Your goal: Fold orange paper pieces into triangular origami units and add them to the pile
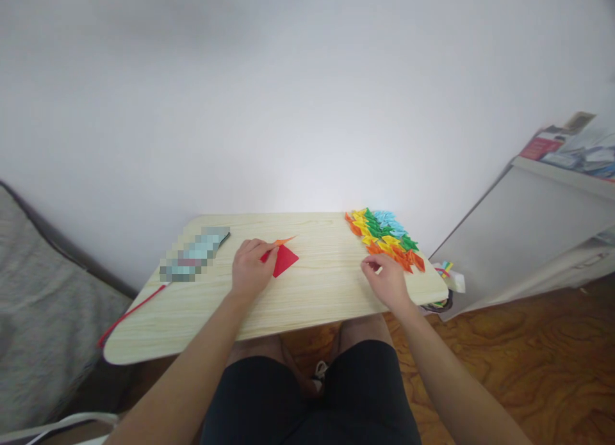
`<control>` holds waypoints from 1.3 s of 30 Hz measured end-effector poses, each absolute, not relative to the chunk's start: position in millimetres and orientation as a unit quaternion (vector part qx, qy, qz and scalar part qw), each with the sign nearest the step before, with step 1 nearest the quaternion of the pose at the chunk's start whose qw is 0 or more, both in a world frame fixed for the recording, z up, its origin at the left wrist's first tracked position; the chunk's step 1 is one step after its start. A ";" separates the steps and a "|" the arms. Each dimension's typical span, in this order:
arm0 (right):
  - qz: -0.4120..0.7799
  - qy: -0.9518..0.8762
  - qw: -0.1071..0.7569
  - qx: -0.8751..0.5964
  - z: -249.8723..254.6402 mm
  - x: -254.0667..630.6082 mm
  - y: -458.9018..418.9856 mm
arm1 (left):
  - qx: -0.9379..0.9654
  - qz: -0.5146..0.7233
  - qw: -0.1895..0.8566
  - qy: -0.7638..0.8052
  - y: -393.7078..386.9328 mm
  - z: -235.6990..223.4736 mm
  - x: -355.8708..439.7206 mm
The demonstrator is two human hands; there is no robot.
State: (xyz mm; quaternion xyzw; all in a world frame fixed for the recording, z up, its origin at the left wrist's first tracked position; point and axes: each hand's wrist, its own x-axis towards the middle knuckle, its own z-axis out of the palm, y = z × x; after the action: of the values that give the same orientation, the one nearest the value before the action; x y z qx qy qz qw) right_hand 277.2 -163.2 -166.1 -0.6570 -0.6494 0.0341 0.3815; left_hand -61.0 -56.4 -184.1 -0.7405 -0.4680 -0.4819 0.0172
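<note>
My left hand (250, 269) rests on the light wooden table (307, 298), fingers curled over the edge of a red paper square (284, 260). An orange paper piece (283, 241) pokes out from under its fingertips. My right hand (387, 280) lies on the table at the right, fingers bent, touching the near edge of a pile of folded paper pieces (384, 237) in orange, yellow, green and blue. Whether that hand pinches one of them is hidden.
A blurred-out flat object (195, 260) lies at the table's left. A red strip (129, 314) hangs off the left edge. A small white item with coloured strips (451, 275) sits at the right corner. A grey cabinet (528, 240) stands right, grey fabric (38, 330) left.
</note>
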 end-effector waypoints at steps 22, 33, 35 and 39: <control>0.205 -0.730 0.357 -0.545 -181.7 159.3 -112.2 | -0.645 -0.578 -0.069 -0.494 -122.9 -153.0 -53.6; 0.481 -0.567 0.501 -0.443 -178.0 194.7 -169.7 | -0.688 -0.566 -0.180 -0.416 -156.0 -175.0 -20.6; 0.465 -0.567 0.508 -0.451 -179.0 195.1 -171.3 | -0.696 -0.553 -0.199 -0.412 -160.3 -177.8 -19.2; 0.417 -0.590 0.505 -0.473 -180.3 201.4 -174.4 | -0.725 -0.505 -0.221 -0.413 -167.9 -183.2 -20.7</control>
State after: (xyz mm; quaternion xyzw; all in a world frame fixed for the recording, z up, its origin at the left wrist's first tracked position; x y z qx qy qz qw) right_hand 201.4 -174.4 -180.3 -0.4728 -0.5898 0.4172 0.5045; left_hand -20.7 -167.9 -183.2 -0.7252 -0.4126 -0.5048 -0.2214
